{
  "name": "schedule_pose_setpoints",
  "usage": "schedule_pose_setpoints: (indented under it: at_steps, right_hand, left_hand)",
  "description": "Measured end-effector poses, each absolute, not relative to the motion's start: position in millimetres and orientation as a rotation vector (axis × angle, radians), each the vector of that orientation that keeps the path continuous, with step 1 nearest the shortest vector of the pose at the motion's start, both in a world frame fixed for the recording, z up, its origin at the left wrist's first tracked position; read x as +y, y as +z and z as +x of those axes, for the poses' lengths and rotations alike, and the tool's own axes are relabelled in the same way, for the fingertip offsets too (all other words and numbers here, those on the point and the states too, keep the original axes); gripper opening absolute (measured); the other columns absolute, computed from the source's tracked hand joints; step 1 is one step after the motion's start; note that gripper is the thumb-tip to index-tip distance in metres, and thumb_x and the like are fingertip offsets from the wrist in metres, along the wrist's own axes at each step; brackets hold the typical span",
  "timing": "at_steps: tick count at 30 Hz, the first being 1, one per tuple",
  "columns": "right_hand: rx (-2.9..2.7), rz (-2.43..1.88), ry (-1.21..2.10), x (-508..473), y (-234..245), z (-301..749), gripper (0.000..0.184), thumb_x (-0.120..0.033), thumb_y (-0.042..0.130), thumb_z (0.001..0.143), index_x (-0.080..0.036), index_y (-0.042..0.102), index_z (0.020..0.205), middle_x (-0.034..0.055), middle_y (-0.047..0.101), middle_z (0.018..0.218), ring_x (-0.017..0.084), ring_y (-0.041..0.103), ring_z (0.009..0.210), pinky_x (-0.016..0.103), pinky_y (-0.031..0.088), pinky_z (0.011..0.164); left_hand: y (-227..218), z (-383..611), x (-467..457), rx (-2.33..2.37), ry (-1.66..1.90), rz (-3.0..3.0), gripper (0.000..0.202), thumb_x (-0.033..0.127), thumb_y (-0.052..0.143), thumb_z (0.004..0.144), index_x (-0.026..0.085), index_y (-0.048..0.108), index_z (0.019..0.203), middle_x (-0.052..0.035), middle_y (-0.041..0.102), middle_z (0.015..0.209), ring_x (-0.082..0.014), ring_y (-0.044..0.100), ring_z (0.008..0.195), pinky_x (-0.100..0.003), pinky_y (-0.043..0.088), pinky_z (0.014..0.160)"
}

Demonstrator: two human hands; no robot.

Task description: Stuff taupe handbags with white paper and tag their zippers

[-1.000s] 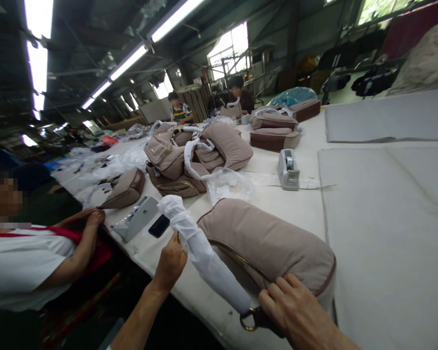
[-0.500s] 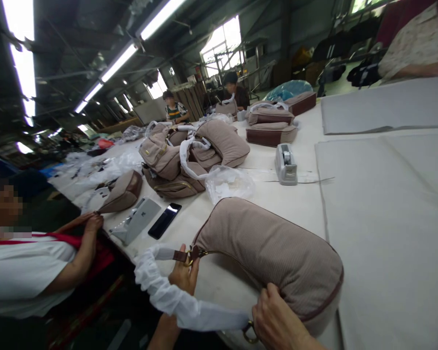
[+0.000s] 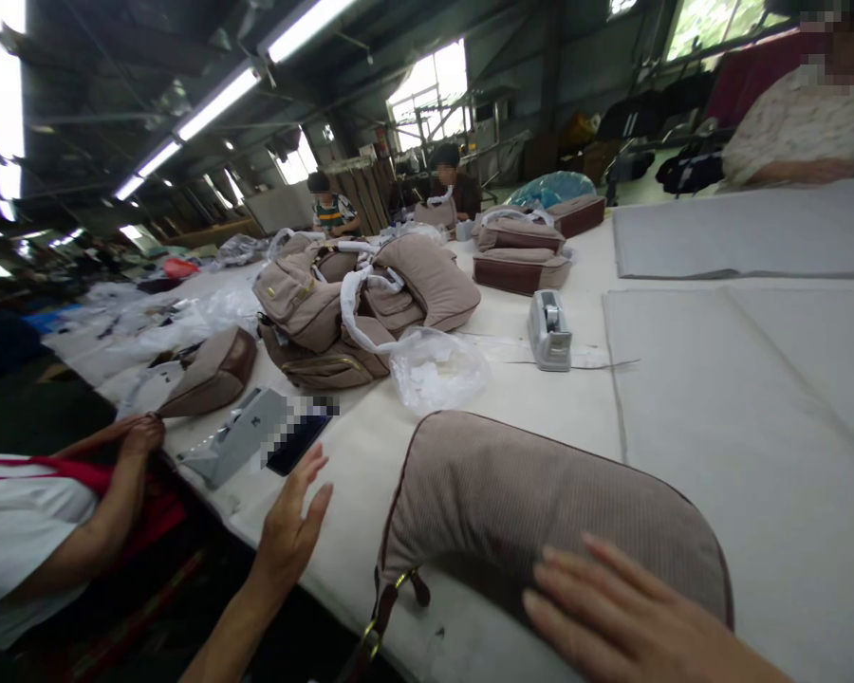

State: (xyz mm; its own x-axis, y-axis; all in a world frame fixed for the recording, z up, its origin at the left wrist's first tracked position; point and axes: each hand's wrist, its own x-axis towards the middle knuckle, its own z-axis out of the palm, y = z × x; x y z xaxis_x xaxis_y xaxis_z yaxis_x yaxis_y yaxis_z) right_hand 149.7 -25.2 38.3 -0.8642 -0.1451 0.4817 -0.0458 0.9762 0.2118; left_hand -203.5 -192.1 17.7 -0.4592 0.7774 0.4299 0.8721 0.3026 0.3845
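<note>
A beige ribbed handbag (image 3: pixel 512 503) with dark brown trim lies on the white table (image 3: pixel 683 398) right in front of me. Its brown strap end with brass hardware (image 3: pixel 391 602) hangs over the near table edge. My right hand (image 3: pixel 612 617) rests flat on the bag's near side, fingers stretched out. My left hand (image 3: pixel 291 526) hovers open by the table edge, left of the bag, fingers spread and holding nothing. A phone (image 3: pixel 295 441) lies just beyond it.
A pile of beige bags (image 3: pixel 356 294) sits mid-table with a clear plastic bag (image 3: pixel 434 365) in front. A tape dispenser (image 3: pixel 547 327) stands to the right. A person in white (image 3: pixel 28 531) works at left beside another dispenser (image 3: pixel 234 436). Other people sit far back.
Both hands let go of the white-wrapped strap, which dropped out of sight below the table edge. The left hand opened; the right hand moved flat onto the bag.
</note>
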Motion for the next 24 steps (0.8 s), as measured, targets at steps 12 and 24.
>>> schedule_pose_setpoints:
  at_steps: [12, 24]
  right_hand:
    - [-2.730, -0.617, -0.392, 34, -12, 130, 0.077, -0.065, 0.043, 0.083, -0.018, 0.033, 0.142, 0.0196, 0.039, 0.142, 0.040, 0.032, 0.130, 0.066, 0.029, 0.094]
    - [-2.651, -0.362, -0.642, 32, -16, 88, 0.058, -0.054, 0.040, 0.087, -0.020, 0.047, 0.133, 0.0127, 0.051, 0.134, 0.038, 0.043, 0.119, 0.060, 0.036, 0.085]
  left_hand:
    - [3, -148, -67, -2.062, -0.255, -2.319, 0.070, 0.058, 0.034, 0.089, 0.015, 0.025, 0.144, -0.0170, 0.025, 0.150, -0.0352, 0.021, 0.139, -0.065, 0.020, 0.105]
    - [11, -123, -45, -2.041, -0.390, -2.638, 0.075, 0.066, 0.028, 0.086, 0.022, 0.019, 0.146, -0.0137, 0.019, 0.152, -0.0354, 0.016, 0.140, -0.066, 0.011, 0.107]
